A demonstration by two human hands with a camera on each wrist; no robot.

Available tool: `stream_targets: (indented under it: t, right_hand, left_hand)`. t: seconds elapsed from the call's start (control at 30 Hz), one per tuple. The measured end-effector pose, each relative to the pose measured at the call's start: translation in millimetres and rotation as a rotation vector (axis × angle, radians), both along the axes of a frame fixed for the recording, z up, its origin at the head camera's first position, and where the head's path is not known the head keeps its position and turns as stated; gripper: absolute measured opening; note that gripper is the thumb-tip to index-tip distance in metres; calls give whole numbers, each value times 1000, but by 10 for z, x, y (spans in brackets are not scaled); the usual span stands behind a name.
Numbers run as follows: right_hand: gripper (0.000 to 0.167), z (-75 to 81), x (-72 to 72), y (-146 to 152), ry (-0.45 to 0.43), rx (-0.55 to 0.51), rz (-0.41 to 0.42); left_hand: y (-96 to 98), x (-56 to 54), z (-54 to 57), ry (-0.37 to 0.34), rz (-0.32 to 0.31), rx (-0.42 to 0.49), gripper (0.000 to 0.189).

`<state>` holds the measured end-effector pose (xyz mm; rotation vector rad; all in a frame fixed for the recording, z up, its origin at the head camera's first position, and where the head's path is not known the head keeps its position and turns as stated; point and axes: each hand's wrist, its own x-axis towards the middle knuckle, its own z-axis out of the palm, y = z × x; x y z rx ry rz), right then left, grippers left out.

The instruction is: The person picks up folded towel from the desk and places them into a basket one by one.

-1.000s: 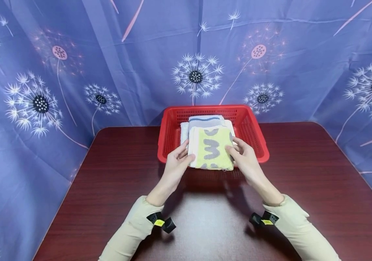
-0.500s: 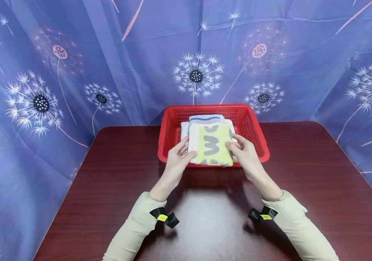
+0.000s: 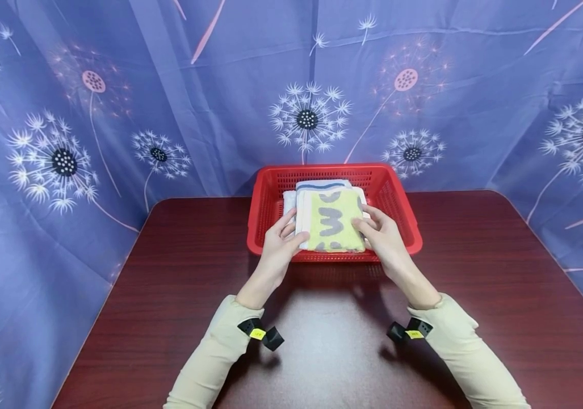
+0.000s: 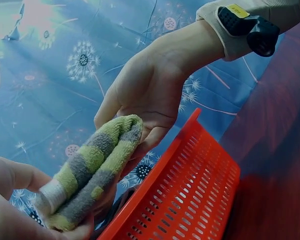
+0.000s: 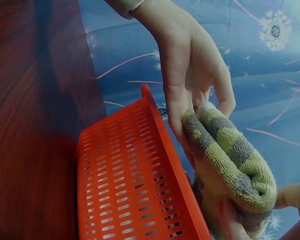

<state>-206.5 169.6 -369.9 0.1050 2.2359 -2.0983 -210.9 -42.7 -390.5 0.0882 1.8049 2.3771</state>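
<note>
Between both hands is a folded yellow-green towel (image 3: 339,218) with grey shapes and a white border, held over the near part of a red plastic basket (image 3: 410,230). My left hand (image 3: 277,250) pinches its left edge, thumb on top and fingers beneath. On the opposite edge, my right hand (image 3: 387,241) grips it the same way. Both wrist views show the towel (image 4: 92,172) folded in thick layers, above the level of the basket's rim (image 5: 162,135). Behind it in the basket lies a folded whitish towel with a blue stripe (image 3: 324,185), partly covered.
Other white cloth (image 3: 289,201) shows at the left inside the basket. The basket stands at the back of a dark red wooden table (image 3: 194,272). A blue curtain with dandelion prints (image 3: 219,113) hangs behind and at the sides.
Both hands have moved the yellow-green towel a little forward, farther over the basket. Their hold on its edges looks the same.
</note>
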Motion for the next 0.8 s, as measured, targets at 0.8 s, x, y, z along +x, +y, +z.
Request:
stream_targets:
  t: [0.8]
  right_hand:
    - [59, -99, -123, -33, 26, -62, -68]
  left_hand:
    - [31, -160, 39, -2, -66, -51, 76]
